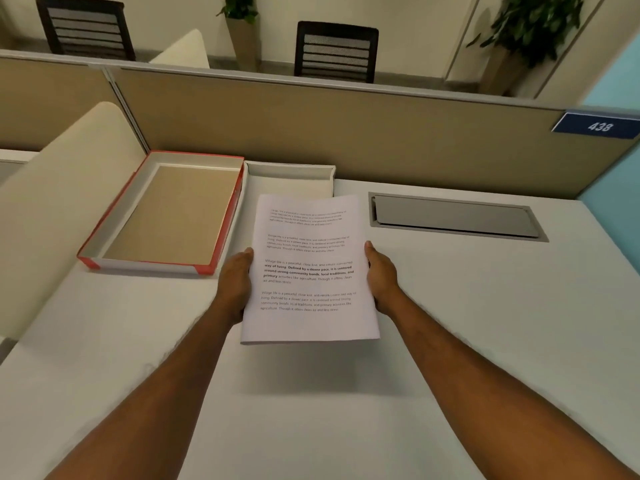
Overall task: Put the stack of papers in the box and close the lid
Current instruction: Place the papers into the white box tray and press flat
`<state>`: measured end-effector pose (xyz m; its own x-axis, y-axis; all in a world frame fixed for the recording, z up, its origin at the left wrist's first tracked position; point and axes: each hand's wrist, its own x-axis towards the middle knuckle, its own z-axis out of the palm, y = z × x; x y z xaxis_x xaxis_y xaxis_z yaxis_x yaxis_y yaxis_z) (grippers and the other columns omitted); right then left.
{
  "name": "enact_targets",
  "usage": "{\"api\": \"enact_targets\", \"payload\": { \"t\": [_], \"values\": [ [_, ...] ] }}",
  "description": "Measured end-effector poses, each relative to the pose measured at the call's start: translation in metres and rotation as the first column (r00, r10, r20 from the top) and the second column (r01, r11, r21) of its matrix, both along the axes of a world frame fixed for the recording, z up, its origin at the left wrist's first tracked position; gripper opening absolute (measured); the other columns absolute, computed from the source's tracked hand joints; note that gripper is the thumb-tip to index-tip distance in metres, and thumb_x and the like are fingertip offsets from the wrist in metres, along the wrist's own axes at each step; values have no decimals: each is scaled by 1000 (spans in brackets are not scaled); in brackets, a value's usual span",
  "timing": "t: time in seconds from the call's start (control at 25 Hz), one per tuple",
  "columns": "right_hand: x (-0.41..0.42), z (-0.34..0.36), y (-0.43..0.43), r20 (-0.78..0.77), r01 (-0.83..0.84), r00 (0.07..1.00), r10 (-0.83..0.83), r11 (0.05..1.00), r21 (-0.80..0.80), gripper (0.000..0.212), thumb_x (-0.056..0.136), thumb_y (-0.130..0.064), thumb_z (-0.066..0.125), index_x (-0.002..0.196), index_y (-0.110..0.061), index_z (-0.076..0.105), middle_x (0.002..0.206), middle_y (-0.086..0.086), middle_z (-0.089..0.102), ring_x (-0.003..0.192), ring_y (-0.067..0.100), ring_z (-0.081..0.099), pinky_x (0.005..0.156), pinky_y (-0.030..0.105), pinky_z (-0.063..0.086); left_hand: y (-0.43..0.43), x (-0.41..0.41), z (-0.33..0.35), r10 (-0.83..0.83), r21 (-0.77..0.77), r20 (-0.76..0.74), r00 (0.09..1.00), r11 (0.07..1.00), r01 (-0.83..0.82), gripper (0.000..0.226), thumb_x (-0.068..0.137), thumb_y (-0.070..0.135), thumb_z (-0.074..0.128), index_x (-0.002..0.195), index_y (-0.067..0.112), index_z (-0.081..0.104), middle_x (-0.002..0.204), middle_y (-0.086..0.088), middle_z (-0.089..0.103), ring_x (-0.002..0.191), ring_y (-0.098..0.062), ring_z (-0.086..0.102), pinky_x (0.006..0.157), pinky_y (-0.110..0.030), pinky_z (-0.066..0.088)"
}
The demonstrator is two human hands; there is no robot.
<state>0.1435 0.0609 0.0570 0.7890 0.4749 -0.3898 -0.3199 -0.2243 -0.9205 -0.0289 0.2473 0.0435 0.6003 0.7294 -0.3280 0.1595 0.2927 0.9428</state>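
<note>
A stack of white printed papers (308, 271) is held above the white desk, casting a shadow below it. My left hand (235, 282) grips its left edge and my right hand (381, 275) grips its right edge. To the left, at the back of the desk, lies a shallow red-sided tray (228, 220) with a white rim and a bare brown cardboard floor. Beside it on the right lies a white tray (291, 174), partly hidden behind the papers. I cannot tell which of the two is the box and which the lid.
A beige partition wall (346, 133) runs along the back of the desk. A grey cable flap (453, 216) is set into the desk at the right. A cream curved divider (62, 202) rises at the left. Chairs and plants stand beyond the partition.
</note>
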Motion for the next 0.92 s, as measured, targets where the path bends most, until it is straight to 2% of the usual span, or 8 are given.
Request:
{"api": "enact_targets", "payload": {
  "t": [0.08, 0.2, 0.32, 0.44, 0.56, 0.72, 0.8, 0.92],
  "values": [
    [12, 1, 29, -8, 1, 1000, -1, 1000, 11, 40, 103, -43, 35, 95, -22, 68, 90, -2, 72, 77, 15, 69, 62, 26, 53, 31, 13, 3, 0, 20, -1, 1000, 1000, 0, 37, 102, 33, 39, 100, 6, 65, 87, -8, 73, 72, -17, 73, 57, -30, 57],
    [33, -1, 70, -21, 10, 1000, -10, 1000, 10, 39, 104, -42, 35, 104, -18, 66, 96, 1, 71, 83, 19, 68, 68, 29, 54, 74, 36, 4, 13, 56, -15, 1000, 998, -12, 35, 101, 31, 40, 90, 10, 66, 73, 1, 76, 61, -11, 72, 47, -24, 53],
    [55, -7, 105, -20, 9, 1000, -9, 1000, -18, 40, 104, -42, 33, 105, -17, 64, 93, 1, 70, 80, 19, 67, 65, 29, 52, 108, 60, 2, -10, 60, -40, 999, 998, 12, 36, 101, 29, 39, 86, 13, 67, 69, 5, 76, 59, -11, 72, 45, -23, 53],
    [78, -21, 137, -7, 21, 1000, -22, 997, -68, 41, 104, -41, 34, 102, -13, 64, 97, 6, 69, 82, 22, 65, 70, 31, 52, 137, 84, -11, -16, 74, -100, 995, 997, 24, 38, 101, 31, 39, 83, 12, 67, 67, 4, 76, 58, -13, 72, 45, -24, 53],
    [94, -37, 162, 12, 38, 999, -37, 989, -140, 41, 104, -39, 35, 94, -10, 62, 90, 6, 66, 75, 21, 62, 70, 32, 49, 160, 101, -25, -49, 102, -169, 984, 993, 67, 39, 102, 31, 38, 86, 12, 68, 79, -4, 76, 72, -23, 73, 58, -31, 57],
    [104, -56, 190, 136, 43, 991, -7, 964, -262, 42, 104, -37, 37, 72, -15, 54, 75, 1, 59, 65, 16, 55, 60, 25, 42, 174, 117, -38, -61, 229, -285, 957, 965, 129, 46, 103, 31, 35, 100, -6, 63, 99, -21, 69, 89, -35, 68, 82, -47, 57],
    [108, -58, 199, 196, 60, 980, 6, 943, -326, 42, 104, -36, 37, 69, -16, 51, 74, 1, 58, 62, 13, 53, 55, 23, 38, 176, 125, -40, -33, 299, -336, 941, 944, 140, 45, 103, 30, 34, 90, -6, 56, 92, -20, 64, 84, -33, 64, 77, -44, 54],
    [111, -60, 202, 238, 81, 971, 16, 916, -392, 38, 105, -34, 36, 84, -9, 55, 91, 10, 65, 67, 16, 57, 61, 24, 43, 176, 135, -43, 11, 316, -398, 917, 940, 126, 39, 103, 28, 35, 82, 0, 53, 85, -16, 59, 83, -32, 60, 70, -36, 45]
  ]
}}
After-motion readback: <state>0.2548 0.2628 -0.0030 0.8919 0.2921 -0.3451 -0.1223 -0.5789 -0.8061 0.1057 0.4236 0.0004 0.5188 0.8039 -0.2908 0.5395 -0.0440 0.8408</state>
